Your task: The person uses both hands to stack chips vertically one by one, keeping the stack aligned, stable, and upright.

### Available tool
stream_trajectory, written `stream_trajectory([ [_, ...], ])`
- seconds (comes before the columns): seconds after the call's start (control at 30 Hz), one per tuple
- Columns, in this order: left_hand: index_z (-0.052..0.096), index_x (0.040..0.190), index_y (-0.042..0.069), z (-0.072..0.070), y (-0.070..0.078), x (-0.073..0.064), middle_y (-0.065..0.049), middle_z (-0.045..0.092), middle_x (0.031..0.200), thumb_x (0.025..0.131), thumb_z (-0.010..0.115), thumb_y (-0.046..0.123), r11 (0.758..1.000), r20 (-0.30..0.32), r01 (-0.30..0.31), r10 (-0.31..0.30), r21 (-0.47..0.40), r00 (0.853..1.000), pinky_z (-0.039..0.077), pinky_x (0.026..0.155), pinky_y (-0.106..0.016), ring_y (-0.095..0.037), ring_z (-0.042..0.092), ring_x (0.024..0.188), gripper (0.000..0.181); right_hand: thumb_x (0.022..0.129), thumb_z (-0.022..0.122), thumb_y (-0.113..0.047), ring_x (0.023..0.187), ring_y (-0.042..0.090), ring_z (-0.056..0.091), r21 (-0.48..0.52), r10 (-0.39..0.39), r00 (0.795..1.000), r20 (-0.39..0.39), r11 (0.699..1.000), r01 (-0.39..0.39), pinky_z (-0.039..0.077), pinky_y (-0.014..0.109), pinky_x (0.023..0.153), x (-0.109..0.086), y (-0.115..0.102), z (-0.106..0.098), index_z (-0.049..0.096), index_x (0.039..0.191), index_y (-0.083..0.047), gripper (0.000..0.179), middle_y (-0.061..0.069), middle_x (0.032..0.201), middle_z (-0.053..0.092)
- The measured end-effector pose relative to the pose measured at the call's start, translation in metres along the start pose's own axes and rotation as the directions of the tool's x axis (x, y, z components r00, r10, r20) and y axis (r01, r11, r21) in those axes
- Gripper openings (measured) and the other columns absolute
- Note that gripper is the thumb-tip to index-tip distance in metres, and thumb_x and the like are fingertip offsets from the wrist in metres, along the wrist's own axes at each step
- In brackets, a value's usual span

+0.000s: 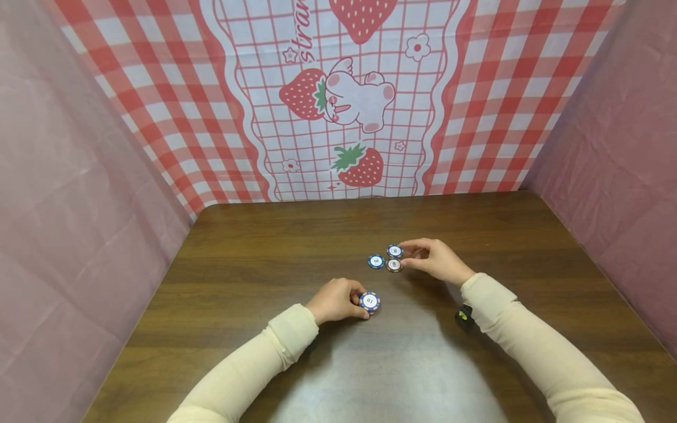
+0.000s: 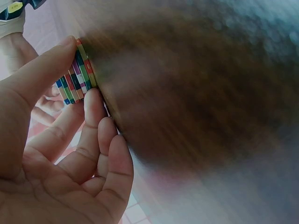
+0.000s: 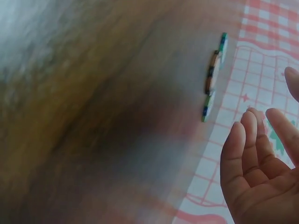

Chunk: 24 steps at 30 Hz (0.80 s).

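Note:
My left hand [image 1: 338,301] grips a short stack of poker chips [image 1: 369,301] between thumb and fingers; its top chip is blue and white and marked 10. Several coloured chip edges show in the stack [image 2: 77,74] in the left wrist view. Farther back, a blue chip [image 1: 376,261], a dark blue chip [image 1: 394,251] and a brown chip [image 1: 394,265] lie flat, close together. Just right of them is my right hand [image 1: 435,258], thumb and fingers parted. In the right wrist view, this hand [image 3: 261,172] holds nothing and stays apart from the brown chip [image 3: 212,72].
A wooden table [image 1: 254,247] carries the chips. Behind it hangs a red-and-white strawberry cloth [image 1: 365,106], and pink cloth walls [image 1: 608,147] stand at both sides. A dark wrist device [image 1: 464,316] shows under the right sleeve.

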<state>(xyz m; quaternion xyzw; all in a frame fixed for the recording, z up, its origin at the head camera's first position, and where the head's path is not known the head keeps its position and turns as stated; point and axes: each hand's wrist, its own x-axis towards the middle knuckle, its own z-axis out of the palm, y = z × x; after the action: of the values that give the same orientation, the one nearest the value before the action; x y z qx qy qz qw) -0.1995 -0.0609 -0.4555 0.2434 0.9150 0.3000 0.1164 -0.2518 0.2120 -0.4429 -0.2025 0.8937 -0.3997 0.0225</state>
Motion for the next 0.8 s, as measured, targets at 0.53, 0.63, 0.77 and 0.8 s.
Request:
stream_trajectory([
  [0.53, 0.072, 0.096, 0.013, 0.0, -0.001, 0.0, 0.007, 0.064, 0.075, 0.069, 0.088, 0.025, 1.0, 0.008, 0.008, -0.008, -0.007, 1.0, 0.043, 0.066, -0.021, -0.003, 0.052, 0.068, 0.034, 0.085, 0.076, -0.022, 0.089, 0.018, 0.061, -0.034, 0.032, 0.993, 0.112, 0.999, -0.028, 0.049, 0.029, 0.076, 0.011, 0.016, 0.007, 0.063, 0.127, -0.001, 0.049, 0.016, 0.106, 0.07],
  [0.63, 0.072, 0.096, 0.013, 0.0, -0.001, 0.0, 0.007, 0.064, 0.075, 0.069, 0.088, 0.025, 1.0, 0.011, 0.009, -0.009, -0.014, 1.0, 0.043, 0.066, -0.021, -0.003, 0.052, 0.068, 0.033, 0.085, 0.077, -0.022, 0.085, 0.016, 0.06, -0.042, 0.024, 0.993, 0.119, 0.999, -0.02, 0.048, 0.028, 0.073, 0.013, 0.015, 0.008, 0.064, 0.125, 0.0, 0.047, 0.015, 0.103, 0.07],
  [0.77, 0.072, 0.096, 0.012, -0.001, 0.0, 0.0, 0.006, 0.065, 0.076, 0.07, 0.088, 0.024, 1.0, 0.014, 0.008, -0.008, -0.018, 1.0, 0.043, 0.066, -0.02, -0.003, 0.053, 0.068, 0.033, 0.084, 0.077, -0.021, 0.082, 0.014, 0.059, -0.054, 0.021, 0.991, 0.13, 0.998, -0.014, 0.048, 0.027, 0.072, 0.016, 0.013, 0.01, 0.064, 0.124, 0.0, 0.047, 0.013, 0.1, 0.071],
  [0.8, 0.072, 0.096, 0.012, -0.001, 0.0, 0.0, 0.006, 0.065, 0.076, 0.07, 0.088, 0.024, 1.0, 0.015, 0.009, -0.008, -0.018, 1.0, 0.043, 0.066, -0.02, -0.003, 0.053, 0.068, 0.033, 0.084, 0.077, -0.02, 0.083, 0.014, 0.06, -0.058, 0.021, 0.991, 0.132, 0.998, -0.014, 0.048, 0.027, 0.073, 0.017, 0.012, 0.011, 0.065, 0.124, 0.0, 0.047, 0.013, 0.1, 0.071],
])
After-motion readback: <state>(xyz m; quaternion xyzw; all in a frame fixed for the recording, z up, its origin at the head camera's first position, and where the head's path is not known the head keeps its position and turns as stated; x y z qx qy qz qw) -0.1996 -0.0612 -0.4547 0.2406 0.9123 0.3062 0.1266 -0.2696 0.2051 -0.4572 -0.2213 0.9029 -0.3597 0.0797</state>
